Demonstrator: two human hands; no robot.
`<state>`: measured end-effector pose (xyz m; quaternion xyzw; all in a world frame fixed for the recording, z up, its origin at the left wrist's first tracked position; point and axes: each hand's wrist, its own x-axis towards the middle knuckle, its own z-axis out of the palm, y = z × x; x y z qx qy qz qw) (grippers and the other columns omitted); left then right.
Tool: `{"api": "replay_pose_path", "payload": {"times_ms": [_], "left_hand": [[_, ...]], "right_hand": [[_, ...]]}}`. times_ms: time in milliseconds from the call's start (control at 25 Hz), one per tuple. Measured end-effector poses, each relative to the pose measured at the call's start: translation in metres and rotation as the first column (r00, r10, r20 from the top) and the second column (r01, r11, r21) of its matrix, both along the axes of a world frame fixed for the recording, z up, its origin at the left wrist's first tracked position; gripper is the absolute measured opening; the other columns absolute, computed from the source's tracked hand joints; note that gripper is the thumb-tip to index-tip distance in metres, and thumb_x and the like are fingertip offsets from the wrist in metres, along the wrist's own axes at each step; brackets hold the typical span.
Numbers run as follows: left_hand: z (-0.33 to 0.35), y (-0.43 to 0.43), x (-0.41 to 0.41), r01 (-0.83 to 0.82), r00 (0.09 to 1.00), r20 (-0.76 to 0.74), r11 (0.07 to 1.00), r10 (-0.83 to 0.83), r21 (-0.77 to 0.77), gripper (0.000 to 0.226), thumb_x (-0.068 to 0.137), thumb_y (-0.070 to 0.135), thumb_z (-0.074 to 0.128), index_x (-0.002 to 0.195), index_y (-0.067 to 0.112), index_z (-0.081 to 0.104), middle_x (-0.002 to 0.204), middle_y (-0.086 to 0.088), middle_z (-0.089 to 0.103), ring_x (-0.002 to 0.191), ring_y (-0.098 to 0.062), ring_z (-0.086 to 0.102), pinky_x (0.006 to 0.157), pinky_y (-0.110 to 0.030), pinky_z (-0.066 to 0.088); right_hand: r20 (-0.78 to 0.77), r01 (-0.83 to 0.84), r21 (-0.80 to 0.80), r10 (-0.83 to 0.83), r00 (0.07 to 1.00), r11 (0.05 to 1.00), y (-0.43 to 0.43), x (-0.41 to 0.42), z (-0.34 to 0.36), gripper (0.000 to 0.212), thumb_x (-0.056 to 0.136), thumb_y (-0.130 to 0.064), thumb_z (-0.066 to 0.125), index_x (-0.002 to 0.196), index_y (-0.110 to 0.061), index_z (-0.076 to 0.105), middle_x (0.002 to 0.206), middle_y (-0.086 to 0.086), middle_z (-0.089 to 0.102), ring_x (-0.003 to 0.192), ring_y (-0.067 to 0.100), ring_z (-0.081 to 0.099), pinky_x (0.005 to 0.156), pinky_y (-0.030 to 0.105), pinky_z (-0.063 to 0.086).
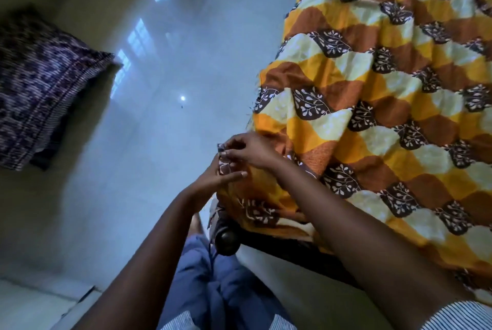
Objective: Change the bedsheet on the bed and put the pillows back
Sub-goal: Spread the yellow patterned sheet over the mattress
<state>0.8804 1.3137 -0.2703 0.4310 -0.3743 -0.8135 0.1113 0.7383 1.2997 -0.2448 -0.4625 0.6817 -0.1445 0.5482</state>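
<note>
The person wears a white shirt (282,324) with thin dark stripes, seen along the bottom edge of the frame, with its right sleeve (459,315) in the lower right corner. Blue trousers (213,284) fill the bottom centre. The left forearm (149,239) and right forearm (346,220) are bare.

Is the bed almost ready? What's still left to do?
About halfway. Done: the orange bedsheet already lies spread over the bed. In hand: the left hand and right hand pinch its corner, not yet tucked. Left: tucking that corner, and the pillows; none shows on the visible sheet. The purple patterned bundle off to the side may be one.
</note>
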Motion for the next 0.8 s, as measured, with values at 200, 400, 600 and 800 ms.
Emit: {"api": "replay_pose_path", "payload": {"times_ms": [200, 400, 600, 800], "left_hand": [[-0.023, 0.01, 0.035, -0.426, 0.828, 0.403, 0.905, 0.391, -0.004, 0.008, 0.088, 0.02, 0.06, 0.092, 0.015, 0.065, 0.099, -0.016, 0.068, 0.09, -0.026, 0.062, 0.08, -0.036, 0.05], [-0.043, 0.018, 0.065, -0.565, 0.768, 0.361, 0.825, 0.529, -0.009, 0.018, 0.089, 0.015, 0.06, 0.103, 0.008, 0.067, 0.092, -0.008, 0.068, 0.084, -0.019, 0.062, 0.074, -0.03, 0.05], [-0.057, 0.022, 0.084, -0.321, 0.734, 0.554, 0.92, 0.392, -0.226, 0.022, 0.075, 0.025, 0.077, 0.064, 0.015, 0.061, 0.059, 0.0, 0.059, 0.059, -0.009, 0.052, 0.055, -0.026, 0.038], [-0.081, 0.028, 0.103, -0.332, 0.646, 0.632, 0.903, 0.428, -0.272, 0.017, 0.084, 0.023, 0.068, 0.07, 0.012, 0.069, 0.05, 0.007, 0.062, 0.055, -0.007, 0.056, 0.049, -0.019, 0.037]], "right_hand": [[-0.006, -0.441, 0.036, 0.441, 0.897, 0.897, -0.046, 0.01, -0.008, 0.054, 0.082, -0.027, 0.071, 0.131, -0.016, 0.05, 0.129, 0.006, 0.054, 0.11, 0.02, 0.059, 0.091, 0.029, 0.048], [-0.353, -0.814, 0.456, 0.913, 0.205, 0.359, -0.064, -0.002, -0.052, 0.057, 0.084, -0.044, 0.064, 0.132, -0.017, 0.049, 0.133, 0.008, 0.054, 0.122, 0.026, 0.049, 0.096, 0.032, 0.039], [-0.6, -0.84, 0.203, 0.742, 0.299, 0.503, -0.106, -0.003, -0.044, 0.026, 0.093, -0.027, 0.051, 0.106, -0.008, 0.064, 0.11, 0.012, 0.064, 0.103, 0.029, 0.057, 0.083, 0.037, 0.047], [-0.628, -0.884, 0.053, 0.703, 0.333, 0.465, -0.122, 0.007, -0.039, 0.024, 0.091, -0.027, 0.056, 0.11, -0.015, 0.065, 0.109, 0.007, 0.061, 0.104, 0.026, 0.056, 0.072, 0.031, 0.039]]}}
